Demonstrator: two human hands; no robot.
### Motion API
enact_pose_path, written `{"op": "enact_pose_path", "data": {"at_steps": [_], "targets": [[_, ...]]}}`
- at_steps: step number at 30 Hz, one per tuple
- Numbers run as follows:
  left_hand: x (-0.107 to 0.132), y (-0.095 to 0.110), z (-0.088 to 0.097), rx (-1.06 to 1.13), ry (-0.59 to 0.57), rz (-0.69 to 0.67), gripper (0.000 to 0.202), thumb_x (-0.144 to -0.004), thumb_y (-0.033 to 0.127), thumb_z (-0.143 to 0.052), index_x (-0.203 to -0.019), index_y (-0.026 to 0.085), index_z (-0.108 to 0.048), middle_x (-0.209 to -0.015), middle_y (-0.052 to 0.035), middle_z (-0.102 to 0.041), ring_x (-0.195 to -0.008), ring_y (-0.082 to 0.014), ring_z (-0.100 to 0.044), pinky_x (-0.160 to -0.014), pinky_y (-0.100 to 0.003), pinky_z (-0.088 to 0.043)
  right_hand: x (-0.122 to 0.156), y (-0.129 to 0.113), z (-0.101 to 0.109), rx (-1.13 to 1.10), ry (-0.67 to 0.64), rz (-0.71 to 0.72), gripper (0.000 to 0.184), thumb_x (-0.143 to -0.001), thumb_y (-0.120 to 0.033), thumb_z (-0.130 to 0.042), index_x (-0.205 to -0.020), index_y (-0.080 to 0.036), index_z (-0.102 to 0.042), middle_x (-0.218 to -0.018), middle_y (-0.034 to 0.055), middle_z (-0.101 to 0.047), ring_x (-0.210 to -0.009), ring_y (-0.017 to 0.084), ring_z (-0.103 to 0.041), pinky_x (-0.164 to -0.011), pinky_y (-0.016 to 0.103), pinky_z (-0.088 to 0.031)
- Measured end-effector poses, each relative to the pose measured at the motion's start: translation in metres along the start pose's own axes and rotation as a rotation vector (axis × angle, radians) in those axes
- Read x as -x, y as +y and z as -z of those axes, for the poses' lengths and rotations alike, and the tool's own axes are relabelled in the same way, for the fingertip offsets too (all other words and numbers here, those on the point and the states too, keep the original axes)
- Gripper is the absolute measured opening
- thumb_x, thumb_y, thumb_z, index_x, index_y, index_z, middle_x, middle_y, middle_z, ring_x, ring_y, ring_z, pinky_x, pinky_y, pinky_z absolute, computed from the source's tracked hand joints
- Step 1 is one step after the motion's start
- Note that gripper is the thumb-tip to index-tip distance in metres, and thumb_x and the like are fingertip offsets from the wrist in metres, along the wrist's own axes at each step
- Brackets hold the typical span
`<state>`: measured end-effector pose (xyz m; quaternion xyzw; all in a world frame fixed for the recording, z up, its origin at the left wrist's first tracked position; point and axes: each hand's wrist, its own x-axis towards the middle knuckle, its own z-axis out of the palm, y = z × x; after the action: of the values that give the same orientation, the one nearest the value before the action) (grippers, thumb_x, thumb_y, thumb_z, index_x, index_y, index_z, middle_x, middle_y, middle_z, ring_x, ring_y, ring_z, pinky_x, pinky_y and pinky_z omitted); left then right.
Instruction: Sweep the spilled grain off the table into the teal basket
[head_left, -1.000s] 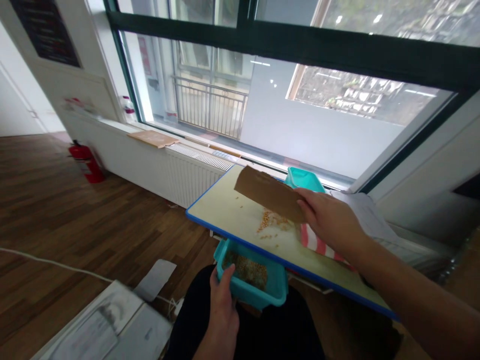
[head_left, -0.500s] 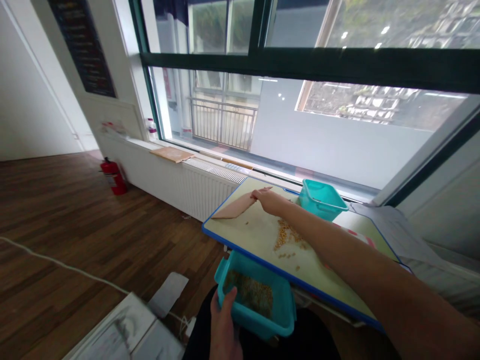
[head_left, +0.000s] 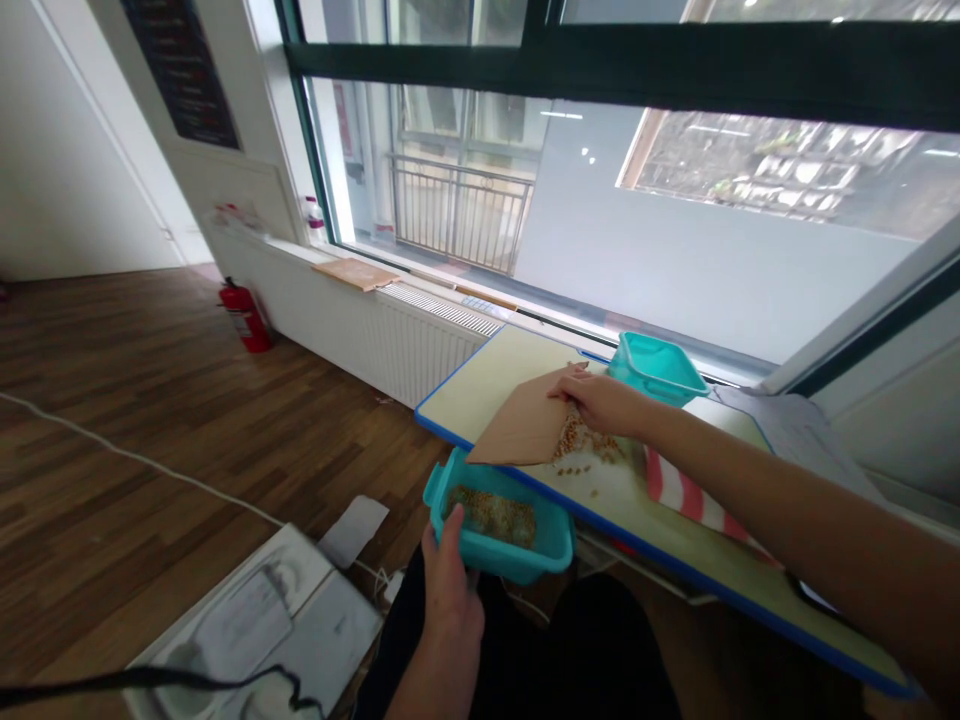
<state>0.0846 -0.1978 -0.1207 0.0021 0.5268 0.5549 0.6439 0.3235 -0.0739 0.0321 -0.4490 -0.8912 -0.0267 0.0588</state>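
In the view from my head, my right hand [head_left: 589, 392] pinched the far edge of a flat, tan brown cardboard sheet [head_left: 521, 420], the thumb and fingers pressed together on it. The sheet slanted over a pale yellow tabletop with a blue rim [head_left: 476, 385], its near corner reaching the front edge, close to the bin below; whether it touched the bin I could not tell. Just right of the cardboard lay a loose scatter of small golden-orange kernels [head_left: 581, 440], a few of them strayed toward the front edge. My left hand [head_left: 454, 600] gripped a turquoise rectangular plastic bin [head_left: 517, 567] by its left end, thumb hooked over the rim and the other fingers curled outside, mostly hidden. The bin sat above my lap, just below the table's front edge, with more yellowish grains [head_left: 495, 510] across its bottom. Beyond my right hand, a second turquoise plastic tub [head_left: 645, 382] stood at the window side of the table. A red-and-white striped cloth [head_left: 679, 490] lay partly under my right forearm.
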Motion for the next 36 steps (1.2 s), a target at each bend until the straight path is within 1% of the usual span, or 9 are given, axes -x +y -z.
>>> {"op": "enact_pose_path", "data": {"at_steps": [4,7,9,11,15,19,27,32,36], "targets": [[0.009,0.001,-0.004,0.009,-0.001,-0.009,0.053,-0.075,0.047,-0.072,-0.122,0.03,-0.055,-0.119,-0.0053,-0.064,-0.102,-0.0237,-0.063,-0.072,-0.034,-0.053,0.016,-0.015,0.01,0.004,-0.02,0.022,0.037,-0.069,-0.002,-0.047,-0.098,-0.015,-0.065,-0.102,0.0113,-0.07,-0.103,0.022,-0.063,-0.091,0.035,-0.046],[0.013,0.001,-0.009,0.014,0.023,-0.013,0.048,-0.075,0.036,-0.071,-0.119,0.029,-0.054,-0.108,-0.0041,-0.065,-0.093,-0.0221,-0.064,-0.068,-0.033,-0.052,0.024,-0.03,0.02,0.039,-0.054,0.027,0.03,-0.068,-0.004,-0.049,-0.091,-0.016,-0.064,-0.095,0.01,-0.07,-0.095,0.021,-0.063,-0.086,0.032,-0.045],[0.015,0.0,-0.012,0.011,0.05,-0.008,0.044,-0.074,0.029,-0.068,-0.116,0.027,-0.054,-0.101,-0.0032,-0.064,-0.087,-0.0208,-0.064,-0.067,-0.033,-0.052,0.029,-0.042,0.027,0.081,-0.08,-0.011,0.026,-0.071,-0.006,-0.05,-0.09,-0.017,-0.064,-0.093,0.009,-0.07,-0.091,0.02,-0.063,-0.081,0.03,-0.044],[0.017,-0.001,-0.013,0.011,0.06,-0.015,0.043,-0.074,0.027,-0.067,-0.115,0.026,-0.053,-0.097,-0.0026,-0.063,-0.084,-0.02,-0.063,-0.066,-0.033,-0.052,0.032,-0.053,0.034,0.123,-0.103,-0.074,0.026,-0.075,-0.008,-0.05,-0.094,-0.019,-0.064,-0.09,0.0074,-0.071,-0.087,0.019,-0.063,-0.076,0.028,-0.041],[0.02,-0.005,-0.012,0.01,0.049,-0.045,0.046,-0.073,0.03,-0.068,-0.116,0.027,-0.053,-0.098,-0.0025,-0.063,-0.085,-0.0204,-0.064,-0.068,-0.034,-0.053,0.033,-0.069,0.046,0.162,-0.099,-0.184,0.024,-0.082,-0.012,-0.048,-0.099,-0.019,-0.063,-0.086,0.0058,-0.07,-0.079,0.017,-0.061,-0.069,0.026,-0.035],[0.021,-0.006,-0.009,-0.004,0.05,-0.036,0.053,-0.072,0.034,-0.071,-0.12,0.028,-0.05,-0.1,-0.0036,-0.063,-0.088,-0.0223,-0.065,-0.068,-0.035,-0.053,0.031,-0.077,0.055,0.168,-0.074,-0.242,0.021,-0.087,-0.017,-0.045,-0.1,-0.019,-0.061,-0.089,0.0071,-0.071,-0.075,0.016,-0.059,-0.065,0.026,-0.032],[0.021,-0.006,-0.006,-0.02,0.052,-0.033,0.057,-0.07,0.035,-0.073,-0.122,0.027,-0.051,-0.101,-0.0049,-0.063,-0.09,-0.0241,-0.065,-0.069,-0.037,-0.054,0.031,-0.077,0.054,0.214,-0.032,-0.261,0.022,-0.09,-0.017,-0.042,-0.102,-0.018,-0.061,-0.094,0.0088,-0.069,-0.083,0.017,-0.061,-0.068,0.025,-0.035],[0.022,-0.01,-0.006,0.018,-0.002,-0.038,0.058,-0.069,0.035,-0.075,-0.121,0.027,-0.052,-0.105,-0.0061,-0.064,-0.089,-0.0242,-0.065,-0.07,-0.038,-0.054,0.04,-0.078,0.051,0.288,0.003,-0.339,0.024,-0.091,-0.02,-0.041,-0.105,-0.019,-0.06,-0.091,0.0079,-0.07,-0.08,0.018,-0.062,-0.065,0.026,-0.034],[0.02,-0.01,-0.007,0.011,-0.007,-0.034,0.06,-0.07,0.035,-0.075,-0.124,0.027,-0.051,-0.108,-0.0055,-0.064,-0.093,-0.0243,-0.065,-0.07,-0.037,-0.054,0.048,-0.092,0.048,0.389,-0.016,-0.45,0.027,-0.093,-0.024,-0.04,-0.113,-0.02,-0.058,-0.092,0.009,-0.072,-0.075,0.02,-0.065,-0.058,0.028,-0.029]]}}
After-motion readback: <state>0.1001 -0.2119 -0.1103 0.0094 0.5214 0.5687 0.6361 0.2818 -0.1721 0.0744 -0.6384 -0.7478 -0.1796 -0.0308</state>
